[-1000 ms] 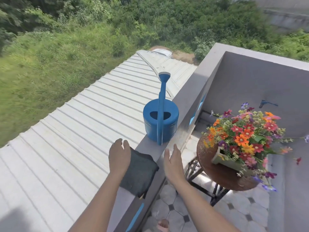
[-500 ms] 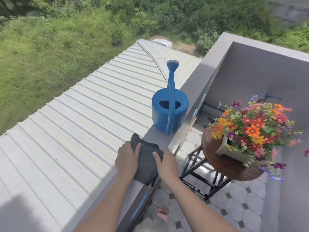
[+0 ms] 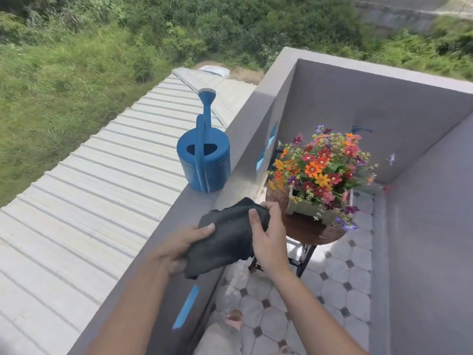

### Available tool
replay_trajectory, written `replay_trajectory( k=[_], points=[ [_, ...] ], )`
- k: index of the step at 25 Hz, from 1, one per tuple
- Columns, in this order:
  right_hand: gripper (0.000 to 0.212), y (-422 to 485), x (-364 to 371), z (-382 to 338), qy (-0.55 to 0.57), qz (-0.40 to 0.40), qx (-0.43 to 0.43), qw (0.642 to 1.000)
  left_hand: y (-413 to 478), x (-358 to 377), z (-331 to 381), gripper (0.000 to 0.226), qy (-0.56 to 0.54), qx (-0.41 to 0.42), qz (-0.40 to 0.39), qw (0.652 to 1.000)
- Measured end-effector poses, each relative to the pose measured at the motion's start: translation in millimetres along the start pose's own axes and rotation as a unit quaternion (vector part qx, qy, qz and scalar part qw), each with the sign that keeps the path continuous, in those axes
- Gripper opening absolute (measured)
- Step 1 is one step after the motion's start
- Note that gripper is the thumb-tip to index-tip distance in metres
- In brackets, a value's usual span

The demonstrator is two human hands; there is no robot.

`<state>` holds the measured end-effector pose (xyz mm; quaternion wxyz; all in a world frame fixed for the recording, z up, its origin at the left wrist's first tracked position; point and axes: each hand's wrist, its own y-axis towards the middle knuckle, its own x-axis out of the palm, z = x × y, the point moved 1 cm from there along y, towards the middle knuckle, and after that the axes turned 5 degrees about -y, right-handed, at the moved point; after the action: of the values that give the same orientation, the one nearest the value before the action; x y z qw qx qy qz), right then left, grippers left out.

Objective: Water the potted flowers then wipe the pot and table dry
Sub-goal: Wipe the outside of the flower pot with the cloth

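A dark grey cloth (image 3: 227,239) is held up off the parapet ledge by both hands. My left hand (image 3: 179,248) grips its lower left edge and my right hand (image 3: 268,235) grips its right side. A blue watering can (image 3: 204,160) stands upright on the grey ledge (image 3: 245,139) just beyond the cloth, spout pointing away. To the right, a pale rectangular pot (image 3: 309,210) full of colourful flowers (image 3: 320,165) sits on a round brown table (image 3: 307,229) with dark metal legs.
The ledge drops on its left to a white corrugated roof (image 3: 102,188) and grass. Grey balcony walls (image 3: 384,119) enclose the tiled floor (image 3: 332,278). A blue tap (image 3: 359,129) juts from the far wall. A foot in a pink sandal (image 3: 234,319) shows below.
Both hands have closed on the cloth and lifted it off the ledge toward the right. The view has swung right, bringing the table and flowers closer to the hands.
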<state>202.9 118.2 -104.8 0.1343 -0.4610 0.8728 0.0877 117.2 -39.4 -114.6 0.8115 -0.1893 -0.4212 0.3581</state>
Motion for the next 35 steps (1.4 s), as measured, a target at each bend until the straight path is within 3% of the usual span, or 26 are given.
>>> replay_trajectory(
  k=[2,6,10,13,14,17,20,23,26,29,32,35],
  points=[
    [0.006,-6.8,-26.6,4.0,-0.006,0.012,0.003,1.0,10.4,22.4,-18.0,0.067,-0.008,-0.006,-0.018,1.0],
    [0.013,-21.6,-73.4,30.4,-0.013,0.015,0.033,0.999,27.0,70.6,-56.2,0.067,-0.063,0.064,-0.044,0.995],
    [0.031,-41.0,-95.6,61.7,-0.083,0.019,0.015,0.996,37.4,81.4,-80.5,0.07,-0.062,0.066,-0.017,0.996],
    [0.036,-43.2,-130.2,90.2,-0.135,0.101,0.001,0.986,51.4,81.7,-91.6,0.023,-0.091,0.064,0.034,0.993],
    [0.035,-35.2,-143.1,98.9,-0.174,0.106,-0.008,0.979,58.5,82.0,-93.2,0.024,-0.11,0.072,0.047,0.99],
    [0.034,13.0,-171.8,125.5,-0.327,0.035,-0.029,0.944,87.2,89.0,-94.5,0.041,-0.155,0.09,0.081,0.981],
    [0.04,59.8,-176.5,140.3,-0.459,-0.041,-0.081,0.884,124.8,94.1,-98.4,0.047,-0.176,0.117,0.126,0.969],
    [0.05,95.7,-177.7,158.8,-0.548,-0.08,-0.168,0.816,169.4,94.6,-96.0,0.035,-0.201,0.163,0.176,0.95],
    [0.046,120.4,-174.1,165.4,-0.597,-0.082,-0.23,0.764,203.5,93.8,-95.4,0.023,-0.186,0.235,0.226,0.927],
    [0.039,131.3,-169.2,179.7,-0.577,-0.052,-0.305,0.756,217.0,100.7,-92.1,0.011,-0.146,0.292,0.265,0.907],
    [0.057,140.1,-172.3,177.5,-0.556,0.005,-0.357,0.751,223.0,110.2,-84.7,0.012,-0.1,0.315,0.288,0.899],
    [0.053,154.0,-173.9,160.1,-0.551,0.042,-0.375,0.744,221.2,126.3,-71.2,0.01,-0.017,0.33,0.311,0.891]
  ],
)
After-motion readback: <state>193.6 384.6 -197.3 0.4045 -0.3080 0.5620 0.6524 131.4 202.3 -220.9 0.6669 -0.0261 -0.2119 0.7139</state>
